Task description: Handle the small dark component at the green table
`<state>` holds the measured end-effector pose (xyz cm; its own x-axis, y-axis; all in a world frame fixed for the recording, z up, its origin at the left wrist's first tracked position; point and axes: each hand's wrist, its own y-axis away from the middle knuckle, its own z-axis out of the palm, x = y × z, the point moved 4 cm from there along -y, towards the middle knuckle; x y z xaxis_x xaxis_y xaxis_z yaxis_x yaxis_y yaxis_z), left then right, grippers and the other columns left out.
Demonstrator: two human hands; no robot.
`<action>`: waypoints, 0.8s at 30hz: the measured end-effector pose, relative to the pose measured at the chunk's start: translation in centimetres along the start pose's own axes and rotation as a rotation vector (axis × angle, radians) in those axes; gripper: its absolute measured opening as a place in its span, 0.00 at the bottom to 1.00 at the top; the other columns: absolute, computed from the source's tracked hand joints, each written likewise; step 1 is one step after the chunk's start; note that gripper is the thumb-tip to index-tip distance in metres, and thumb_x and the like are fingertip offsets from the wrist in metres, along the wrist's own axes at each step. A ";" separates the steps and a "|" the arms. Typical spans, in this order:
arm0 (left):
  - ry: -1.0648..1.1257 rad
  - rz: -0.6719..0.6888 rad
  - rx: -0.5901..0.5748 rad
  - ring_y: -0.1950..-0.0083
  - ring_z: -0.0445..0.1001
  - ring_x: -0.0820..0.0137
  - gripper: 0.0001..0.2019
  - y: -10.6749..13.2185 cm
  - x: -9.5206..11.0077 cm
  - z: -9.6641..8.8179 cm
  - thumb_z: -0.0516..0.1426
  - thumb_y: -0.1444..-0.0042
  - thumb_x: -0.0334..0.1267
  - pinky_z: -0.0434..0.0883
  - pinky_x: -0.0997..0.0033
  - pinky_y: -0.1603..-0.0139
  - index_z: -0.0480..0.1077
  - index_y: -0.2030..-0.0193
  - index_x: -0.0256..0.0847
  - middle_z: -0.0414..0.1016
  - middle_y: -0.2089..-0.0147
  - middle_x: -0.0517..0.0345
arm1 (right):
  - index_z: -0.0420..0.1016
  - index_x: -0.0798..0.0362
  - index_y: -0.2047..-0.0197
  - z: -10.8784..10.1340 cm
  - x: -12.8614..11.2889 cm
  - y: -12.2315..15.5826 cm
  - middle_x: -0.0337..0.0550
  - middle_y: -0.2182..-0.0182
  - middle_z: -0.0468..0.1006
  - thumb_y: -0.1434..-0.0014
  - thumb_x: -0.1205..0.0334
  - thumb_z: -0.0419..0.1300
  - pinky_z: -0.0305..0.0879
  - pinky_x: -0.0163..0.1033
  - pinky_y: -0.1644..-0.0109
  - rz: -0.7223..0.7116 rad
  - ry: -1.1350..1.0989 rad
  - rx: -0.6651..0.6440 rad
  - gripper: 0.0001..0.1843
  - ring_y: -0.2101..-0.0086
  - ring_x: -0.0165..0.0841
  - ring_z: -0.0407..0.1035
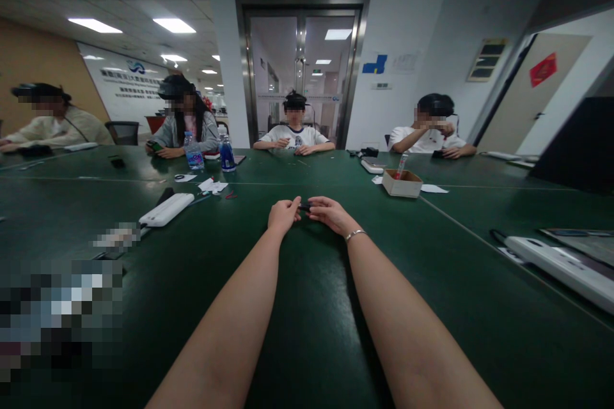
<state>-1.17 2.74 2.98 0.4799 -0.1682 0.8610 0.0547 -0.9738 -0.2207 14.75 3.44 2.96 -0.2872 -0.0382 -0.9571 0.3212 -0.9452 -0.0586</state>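
Both my arms stretch forward over the dark green table (307, 307). My left hand (284, 213) and my right hand (330, 212) meet at the middle, fingers curled. Between their fingertips they pinch a small black object (305, 207), too small to name. A thin silver bracelet (355, 234) sits on my right wrist. Both hands rest low on the tabletop.
A white power strip (166, 209) lies at my left, another (561, 265) at my right. A small cardboard box (401, 183) stands ahead right. Two water bottles (194, 152) and paper scraps (212, 186) lie ahead left. Several people sit along the far edge.
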 end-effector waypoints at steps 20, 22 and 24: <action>-0.007 -0.024 -0.015 0.76 0.73 0.71 0.25 0.3 0.3 -0.3 0.46 0.43 0.57 0.67 0.73 0.69 0.71 0.72 0.38 0.75 0.78 0.55 | 0.72 0.58 0.61 0.3 -0.1 0.1 0.44 0.68 0.76 0.48 0.80 0.61 0.73 0.31 0.67 0.012 0.034 0.019 0.12 0.70 0.31 0.74; 0.017 0.019 -0.016 0.75 0.73 0.71 0.23 0.1 0.2 -0.1 0.48 0.43 0.56 0.67 0.73 0.69 0.71 0.71 0.38 0.75 0.77 0.56 | 0.72 0.59 0.61 0.2 0.0 0.1 0.45 0.70 0.76 0.45 0.78 0.60 0.73 0.31 0.69 0.034 0.028 0.045 0.09 0.72 0.31 0.75; 0.056 0.074 -0.021 0.74 0.72 0.72 0.19 -0.2 0.0 0.3 0.50 0.42 0.52 0.67 0.73 0.69 0.71 0.68 0.38 0.75 0.75 0.57 | 0.71 0.60 0.63 0.1 0.1 0.0 0.46 0.73 0.76 0.43 0.76 0.59 0.73 0.31 0.70 0.043 0.006 0.066 0.05 0.73 0.31 0.74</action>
<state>-0.94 3.02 2.88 0.4322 -0.2475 0.8672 0.0027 -0.9612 -0.2757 14.63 3.41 2.94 -0.2692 -0.0775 -0.9600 0.2724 -0.9622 0.0013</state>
